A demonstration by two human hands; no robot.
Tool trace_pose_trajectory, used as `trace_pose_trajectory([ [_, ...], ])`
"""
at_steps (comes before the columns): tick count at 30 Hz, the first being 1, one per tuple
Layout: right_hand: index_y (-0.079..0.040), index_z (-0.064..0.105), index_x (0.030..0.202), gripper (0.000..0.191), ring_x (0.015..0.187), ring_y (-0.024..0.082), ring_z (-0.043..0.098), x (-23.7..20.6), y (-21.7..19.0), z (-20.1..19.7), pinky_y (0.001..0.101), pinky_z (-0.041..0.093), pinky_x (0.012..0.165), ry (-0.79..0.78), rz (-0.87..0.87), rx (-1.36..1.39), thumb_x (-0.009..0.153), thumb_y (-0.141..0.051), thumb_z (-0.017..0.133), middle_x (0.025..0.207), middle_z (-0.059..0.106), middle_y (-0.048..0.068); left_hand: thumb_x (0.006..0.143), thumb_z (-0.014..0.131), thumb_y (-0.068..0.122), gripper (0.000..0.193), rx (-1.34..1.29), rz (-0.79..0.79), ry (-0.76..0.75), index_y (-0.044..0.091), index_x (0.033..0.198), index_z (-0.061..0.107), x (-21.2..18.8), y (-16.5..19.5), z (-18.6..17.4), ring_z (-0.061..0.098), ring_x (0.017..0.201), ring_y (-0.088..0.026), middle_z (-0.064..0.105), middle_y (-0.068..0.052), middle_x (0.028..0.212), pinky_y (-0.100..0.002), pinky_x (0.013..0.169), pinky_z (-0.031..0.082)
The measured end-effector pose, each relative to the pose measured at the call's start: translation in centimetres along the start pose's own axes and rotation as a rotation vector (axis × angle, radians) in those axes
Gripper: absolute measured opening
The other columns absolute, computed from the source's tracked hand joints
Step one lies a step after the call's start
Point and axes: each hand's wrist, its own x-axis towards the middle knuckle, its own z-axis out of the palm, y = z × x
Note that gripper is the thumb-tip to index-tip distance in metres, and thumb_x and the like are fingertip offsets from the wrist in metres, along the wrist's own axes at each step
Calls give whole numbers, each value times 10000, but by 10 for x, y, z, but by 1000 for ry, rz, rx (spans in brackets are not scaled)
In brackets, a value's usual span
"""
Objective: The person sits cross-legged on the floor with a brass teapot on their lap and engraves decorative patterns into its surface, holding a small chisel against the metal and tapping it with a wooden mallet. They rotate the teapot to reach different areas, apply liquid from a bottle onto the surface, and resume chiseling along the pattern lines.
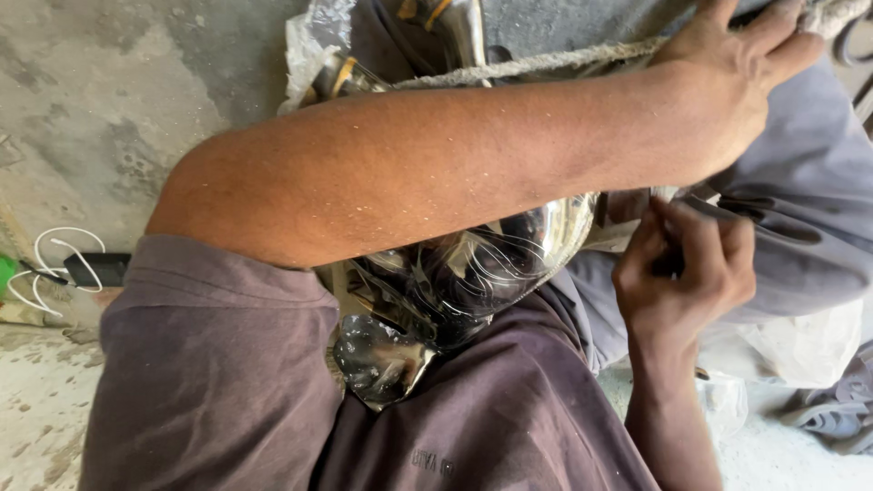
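I count one chrome part [473, 264], one rope [546, 62]; left hand [737, 73] grips rope above part; right hand [687, 268] curled, contents unclear.

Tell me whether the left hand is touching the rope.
Touching. The head view shows the left hand reaching across the body, its fingers lying against the taut rope at the upper right.

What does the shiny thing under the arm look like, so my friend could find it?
Start at the bare forearm stretched across the picture. Right beneath it, against the purple-grey shirt, lies a shiny metal piece, rounded and mirror-bright under clear plastic wrap. Nothing else nearby reflects light; the cloth, rope and concrete floor are all dull.
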Motion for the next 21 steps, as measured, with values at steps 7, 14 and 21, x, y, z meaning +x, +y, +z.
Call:
trace_pose_trajectory([
  [7,-28,765,1085,153,692,153,469,-5,-7,-7,288,405,607,-21,76,36,966,67,757,843,660,65,773,752,312,272,-63,12,-75,107,931,835,-5,-2,-13,296,1420,-415,398,-173,1508,-751,1034,254],
  [14,-8,749,1082,146,739,152,518,3,-10,-7,286,428,633,-1,76,55,971,88,753,853,643,78,772,736,304,347,-107,25,-56,50,995,817,-7,-4,-23,326,1372,-384,387,-179,1510,-627,975,323],
  [21,-24,761,1101,169,729,159,523,-2,-5,-8,296,443,627,0,111,59,960,69,767,861,621,87,839,733,326,355,-68,42,-104,45,1037,820,-13,0,-33,348,1360,-391,373,-207,1520,-626,1014,327],
])
